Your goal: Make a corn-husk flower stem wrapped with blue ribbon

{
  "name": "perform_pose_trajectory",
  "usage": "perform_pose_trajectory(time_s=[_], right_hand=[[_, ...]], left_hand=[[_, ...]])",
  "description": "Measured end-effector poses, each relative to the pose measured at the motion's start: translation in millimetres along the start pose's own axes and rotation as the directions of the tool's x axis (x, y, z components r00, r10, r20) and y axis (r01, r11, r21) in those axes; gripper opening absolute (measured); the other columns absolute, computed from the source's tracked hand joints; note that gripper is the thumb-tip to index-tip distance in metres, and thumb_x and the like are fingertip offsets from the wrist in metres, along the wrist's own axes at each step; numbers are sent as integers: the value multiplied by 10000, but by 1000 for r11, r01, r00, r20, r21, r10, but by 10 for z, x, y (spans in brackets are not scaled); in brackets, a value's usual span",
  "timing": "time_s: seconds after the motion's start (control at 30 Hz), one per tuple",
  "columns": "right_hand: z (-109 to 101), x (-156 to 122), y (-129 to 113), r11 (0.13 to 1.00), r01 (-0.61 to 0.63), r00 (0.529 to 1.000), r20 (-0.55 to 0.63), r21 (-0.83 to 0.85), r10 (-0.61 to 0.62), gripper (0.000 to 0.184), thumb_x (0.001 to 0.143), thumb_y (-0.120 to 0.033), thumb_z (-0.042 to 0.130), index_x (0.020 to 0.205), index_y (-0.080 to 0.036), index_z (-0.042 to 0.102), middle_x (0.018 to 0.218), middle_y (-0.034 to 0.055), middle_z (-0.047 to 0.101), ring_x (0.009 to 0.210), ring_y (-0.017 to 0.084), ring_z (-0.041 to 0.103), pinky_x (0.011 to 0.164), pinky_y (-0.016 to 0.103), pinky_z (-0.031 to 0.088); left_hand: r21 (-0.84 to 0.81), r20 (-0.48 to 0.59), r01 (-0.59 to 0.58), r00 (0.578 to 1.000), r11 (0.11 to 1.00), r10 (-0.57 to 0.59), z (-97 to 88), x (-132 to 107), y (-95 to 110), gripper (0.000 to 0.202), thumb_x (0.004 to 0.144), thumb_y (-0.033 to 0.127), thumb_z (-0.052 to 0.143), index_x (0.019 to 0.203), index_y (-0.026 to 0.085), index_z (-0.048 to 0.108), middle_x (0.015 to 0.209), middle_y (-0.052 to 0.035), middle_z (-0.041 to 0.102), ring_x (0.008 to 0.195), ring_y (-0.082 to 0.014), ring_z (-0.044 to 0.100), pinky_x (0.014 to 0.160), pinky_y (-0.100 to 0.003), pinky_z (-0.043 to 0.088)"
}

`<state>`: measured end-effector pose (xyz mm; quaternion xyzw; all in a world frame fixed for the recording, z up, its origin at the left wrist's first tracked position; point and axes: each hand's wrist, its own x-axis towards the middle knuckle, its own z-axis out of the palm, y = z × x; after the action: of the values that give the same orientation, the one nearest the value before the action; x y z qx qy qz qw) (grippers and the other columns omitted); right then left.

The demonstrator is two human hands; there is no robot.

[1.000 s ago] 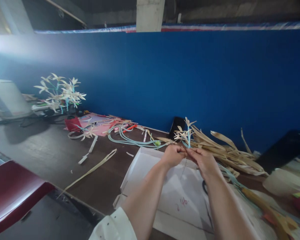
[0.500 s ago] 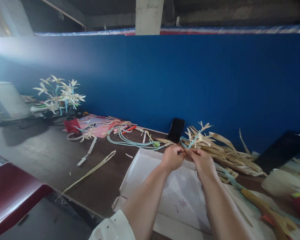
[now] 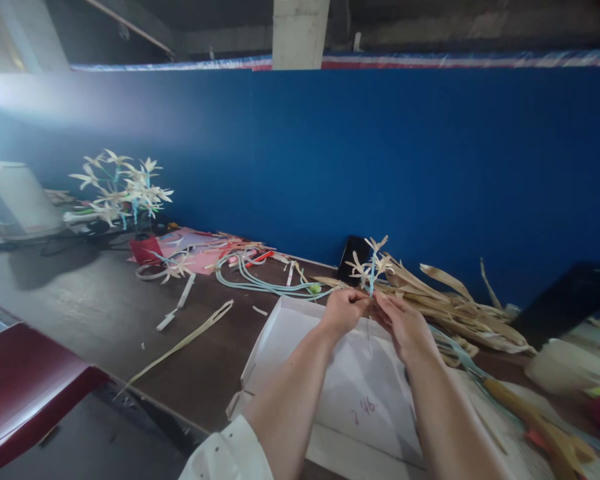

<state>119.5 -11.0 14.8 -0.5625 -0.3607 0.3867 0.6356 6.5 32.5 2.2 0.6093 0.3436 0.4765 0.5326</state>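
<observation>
My left hand (image 3: 344, 311) pinches the lower stem of a handmade flower spray (image 3: 371, 267) that has pale, pointed petals and a light-blue wrapped stem. On the stem's other side, my right hand (image 3: 406, 325) holds it between bent fingers, with the fingertips partly hidden. The spray stands nearly upright above both hands. A thin wire end (image 3: 369, 329) hangs below them. Under my hands lies an open white cardboard box (image 3: 340, 373) with red handwritten marks.
Dry tan husks (image 3: 460, 317) lie right of my hands. A black phone (image 3: 349, 257) leans on the blue partition (image 3: 260, 153). Pale-blue cords (image 3: 260, 287) are coiled at the back. A white flower bunch (image 3: 125, 190) stands left in a red pot (image 3: 144, 249).
The flower spray has swung left and upright between my hands; it leaned right before. My right fingers have shifted around the stem, and the wire end shows more clearly below.
</observation>
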Motion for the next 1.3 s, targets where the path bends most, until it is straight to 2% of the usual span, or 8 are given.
perform_pose_trajectory(time_s=[0.17, 0.27, 0.37, 0.5, 0.6, 0.93, 1.3], right_hand=[[-94, 100, 124, 968, 132, 991, 9, -213, -134, 398, 590, -458, 736, 867, -173, 710, 811, 49, 717, 761, 220, 647, 727, 321, 489], [-154, 142, 162, 894, 219, 972, 11, -391, -234, 403, 630, -497, 685, 861, -169, 715, 803, 59, 715, 783, 240, 643, 725, 333, 475], [-180, 137, 145, 827, 273, 953, 22, -491, -302, 375, 660, -485, 648, 844, -166, 717, 781, 59, 710, 777, 235, 635, 731, 332, 456], [-168, 88, 84, 801, 271, 952, 27, -533, -304, 331, 666, -450, 625, 809, -166, 715, 762, 57, 706, 740, 220, 625, 711, 318, 443], [-153, 66, 55, 776, 271, 950, 30, -569, -309, 307, 650, -433, 619, 780, -171, 712, 748, 53, 703, 730, 219, 623, 700, 313, 441], [-143, 107, 108, 684, 287, 938, 52, -671, -343, 306, 659, -431, 576, 772, -180, 709, 778, 66, 701, 729, 225, 620, 701, 323, 439], [-82, 35, 46, 695, 287, 938, 49, -659, -342, 287, 660, -421, 564, 749, -182, 696, 780, 68, 704, 735, 227, 620, 692, 320, 439]], left_hand=[[41, 21, -33, 999, 999, 32, -8, 22, -66, 149, 695, 221, 584, 712, 113, 685, 687, -20, 643, 661, -111, 550, 659, -220, 431], [70, 70, -57, 996, 996, 52, -24, 16, -71, 160, 704, 242, 582, 703, 119, 685, 659, -2, 611, 645, -96, 515, 649, -209, 405], [47, 132, 6, 991, 999, -12, -41, -10, -26, 176, 719, 236, 563, 740, 120, 694, 642, 9, 582, 606, -77, 470, 638, -201, 387], [72, 153, 107, 981, 992, -117, -59, -38, 31, 201, 706, 227, 564, 806, 125, 707, 605, 22, 548, 539, -62, 397, 593, -202, 365], [104, 161, 127, 977, 986, -143, -72, -39, 20, 215, 696, 250, 577, 813, 126, 708, 580, 32, 523, 519, -58, 365, 561, -203, 339], [271, 128, 10, 991, 963, -46, -72, 26, -103, 188, 678, 289, 572, 692, 142, 688, 613, 21, 569, 594, -88, 469, 591, -211, 358], [227, 86, 26, 995, 973, -46, -62, 24, -98, 162, 661, 280, 571, 632, 137, 643, 603, 28, 540, 590, -85, 457, 602, -212, 363]])
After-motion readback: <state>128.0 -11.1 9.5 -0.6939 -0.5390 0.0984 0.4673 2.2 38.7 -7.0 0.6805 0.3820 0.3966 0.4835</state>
